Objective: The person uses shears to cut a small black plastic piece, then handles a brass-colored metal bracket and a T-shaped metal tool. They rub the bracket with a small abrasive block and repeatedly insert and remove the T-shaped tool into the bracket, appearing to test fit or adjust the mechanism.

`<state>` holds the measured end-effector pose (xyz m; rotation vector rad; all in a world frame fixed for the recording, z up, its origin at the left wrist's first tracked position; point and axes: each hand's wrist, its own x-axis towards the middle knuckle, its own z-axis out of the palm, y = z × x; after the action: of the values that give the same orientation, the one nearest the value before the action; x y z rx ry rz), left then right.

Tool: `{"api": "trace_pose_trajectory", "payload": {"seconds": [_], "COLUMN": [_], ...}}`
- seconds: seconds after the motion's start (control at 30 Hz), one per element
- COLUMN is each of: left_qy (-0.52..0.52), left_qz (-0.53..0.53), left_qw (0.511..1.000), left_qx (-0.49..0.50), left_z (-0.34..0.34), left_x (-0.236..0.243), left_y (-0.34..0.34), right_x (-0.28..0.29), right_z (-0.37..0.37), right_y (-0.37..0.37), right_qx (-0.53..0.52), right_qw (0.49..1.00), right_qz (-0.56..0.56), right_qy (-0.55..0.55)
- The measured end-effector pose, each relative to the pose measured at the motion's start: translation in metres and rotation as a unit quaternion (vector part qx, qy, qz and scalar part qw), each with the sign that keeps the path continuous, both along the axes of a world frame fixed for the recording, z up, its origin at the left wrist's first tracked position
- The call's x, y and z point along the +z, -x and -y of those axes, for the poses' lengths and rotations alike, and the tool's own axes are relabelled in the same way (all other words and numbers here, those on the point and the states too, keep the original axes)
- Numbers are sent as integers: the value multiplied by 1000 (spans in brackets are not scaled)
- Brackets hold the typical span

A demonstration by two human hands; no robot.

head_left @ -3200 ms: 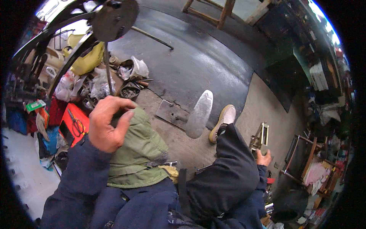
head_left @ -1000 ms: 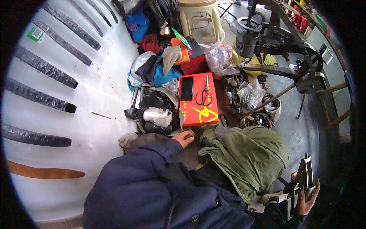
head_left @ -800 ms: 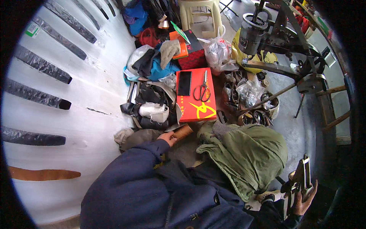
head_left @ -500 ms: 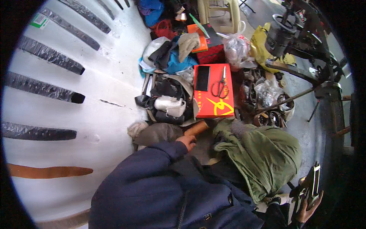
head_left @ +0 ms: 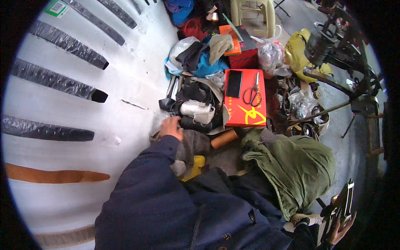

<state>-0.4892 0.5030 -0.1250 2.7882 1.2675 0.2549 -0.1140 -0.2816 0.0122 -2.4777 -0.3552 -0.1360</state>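
Note:
My left hand point(head_left: 171, 128), fingers loosely stretched and somewhat blurred, reaches over the top of a dark grey cloth point(head_left: 195, 141), at the near edge of an open bag point(head_left: 212, 98) stuffed with black and white items. No held object shows in it. Beside the cloth lies a brown cylinder point(head_left: 223, 138), and a yellow item point(head_left: 194, 167) shows below it. At the lower right, my right hand point(head_left: 342, 230) holds a dark metal device with a bright slotted frame point(head_left: 346, 200); its fingers are partly spread along the side, and the device's exact kind is unclear.
A red box point(head_left: 246, 114) ahead carries a black phone point(head_left: 234, 83) and scissors point(head_left: 251, 96). Green cloth point(head_left: 300, 171) covers my lap's right side. Wrapped black strips point(head_left: 58, 83) and a brown strip point(head_left: 54, 173) line the white surface at left. A dark metal machine point(head_left: 354, 89) stands right.
My left hand has left the brown cylinder and moved left and away from me to the bag's edge. The yellow item has come into sight. My right hand stays with the metal device.

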Motion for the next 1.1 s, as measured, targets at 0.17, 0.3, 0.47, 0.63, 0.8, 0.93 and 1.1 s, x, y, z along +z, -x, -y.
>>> {"api": "trace_pose_trajectory", "payload": {"seconds": [0.17, 0.3, 0.47, 0.63, 0.8, 0.93, 1.1], "left_qy": [60, 144, 111, 72, 179, 371, 432], "left_qz": [-166, -293, -233, 89, 340, 338, 394], "left_qw": [975, 927, 945, 991, 869, 735, 509], "left_qx": [133, 184, 200, 66, -311, -456, -632], "left_z": [-46, -59, -73, -60, 38, 195, 400], "left_x": [6, -7, 4, 66, 161, 208, 235], "left_y": [42, 47, 34, -43, -216, -329, -409], "right_x": [3, 17, 48, 80, 78, 67, 63], "right_z": [1, -16, -31, -52, -52, -28, -5], "right_y": [6, 11, 9, -8, -7, 1, 12], "right_qx": [18, 25, 6, 7, -22, -74, -79], "right_qw": [995, 990, 995, 996, 990, 974, 929], "right_qz": [-42, -43, -30, 41, 92, 77, -20], "right_qy": [-86, -130, -94, -74, -107, -199, -361]}}
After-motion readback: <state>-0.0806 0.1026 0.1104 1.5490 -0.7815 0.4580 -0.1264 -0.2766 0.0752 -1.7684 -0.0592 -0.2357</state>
